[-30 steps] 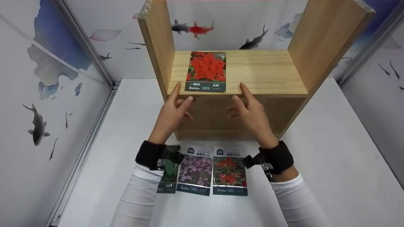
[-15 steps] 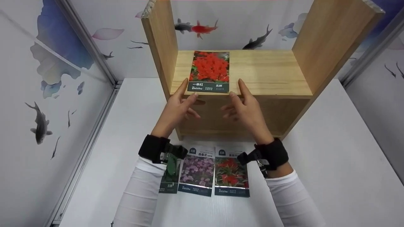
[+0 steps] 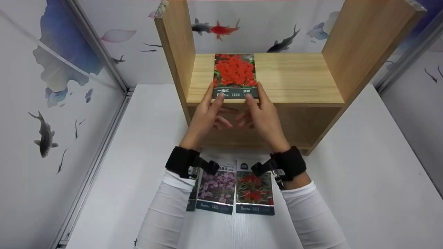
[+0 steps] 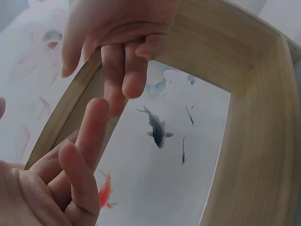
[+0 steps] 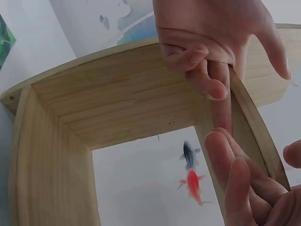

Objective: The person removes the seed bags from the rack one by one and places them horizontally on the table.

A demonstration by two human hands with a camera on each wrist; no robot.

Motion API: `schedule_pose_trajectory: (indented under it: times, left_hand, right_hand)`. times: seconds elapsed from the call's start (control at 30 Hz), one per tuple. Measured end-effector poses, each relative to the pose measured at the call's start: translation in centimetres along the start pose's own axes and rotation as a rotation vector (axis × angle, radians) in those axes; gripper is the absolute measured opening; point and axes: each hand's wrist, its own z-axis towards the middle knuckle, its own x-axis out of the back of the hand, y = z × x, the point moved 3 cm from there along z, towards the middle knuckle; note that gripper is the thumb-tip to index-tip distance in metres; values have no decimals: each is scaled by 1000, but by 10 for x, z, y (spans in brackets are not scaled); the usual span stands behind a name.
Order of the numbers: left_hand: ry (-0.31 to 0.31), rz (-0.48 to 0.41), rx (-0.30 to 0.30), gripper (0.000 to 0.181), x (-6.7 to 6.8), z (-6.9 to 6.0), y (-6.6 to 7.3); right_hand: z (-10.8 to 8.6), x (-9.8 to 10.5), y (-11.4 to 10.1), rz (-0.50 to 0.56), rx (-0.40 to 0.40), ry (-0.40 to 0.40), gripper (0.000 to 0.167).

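Note:
A seed packet point(image 3: 235, 71) with a red flower picture lies flat, face up, on the upper board of a wooden shelf point(image 3: 294, 76). My left hand point(image 3: 204, 117) has its index finger along the packet's left side and its thumb at the bottom edge. On the other side, my right hand point(image 3: 264, 117) mirrors this, index finger straight along the right side, thumb at the bottom edge. The remaining fingers of both hands hang loosely below the board's front edge. Both wrist views show these lower fingers before the shelf's opening; the packet is out of sight there.
On the white table point(image 3: 363, 173) in front of the shelf lie a purple-flower packet point(image 3: 217, 188) and a red-flower packet point(image 3: 254, 188). A green packet point(image 3: 191, 204) is mostly hidden by the left wrist. Upright side panels point(image 3: 370, 45) flank the board.
Both hands have moved inward from beside the packet to its lower sides and bottom edge. The packet has shifted slightly to the right and now lies straighter. The table packets stay put.

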Motion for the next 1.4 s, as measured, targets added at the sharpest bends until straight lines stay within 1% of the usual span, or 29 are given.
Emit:
schedule_pose_trajectory:
  times: [0.23, 0.37, 0.47, 0.7, 0.8, 0.9, 1.07, 1.17, 1.27, 1.4]
  left_hand:
    - [-12, -44, -41, 59, -7, -1, -2]
    - [-21, -42, -72, 58, -11, -5, -2]
    - [-35, -27, -82, 59, -15, -10, -3]
    - [-59, -6, -84, 59, -20, -19, -3]
    - [-62, 3, -93, 58, -21, -20, -4]
    - [-50, 16, -95, 59, -22, -20, -9]
    - [-31, 52, -82, 63, -29, -22, -20]
    - [-16, 50, -95, 63, -34, -25, -21]
    - [11, 32, -122, 61, -39, -28, -21]
    - [60, -8, -145, 58, -42, -33, -22]
  right_hand:
    - [-4, 2, 2, 9, 45, 34, 70]
    - [-7, 5, 1, 48, 82, 68, 64]
    - [-10, 7, 2, 65, 103, 105, 61]
    - [-20, 10, 4, -26, 123, 190, 61]
    - [-24, 12, 4, -38, 126, 218, 59]
    - [-29, 14, 4, 2, 136, 240, 55]
    - [-40, 15, 2, 147, 154, 282, 49]
    - [-49, 16, -6, 207, 144, 305, 49]
    - [-59, 17, -14, 239, 126, 318, 48]
    - [-68, 18, -19, 207, 113, 315, 49]
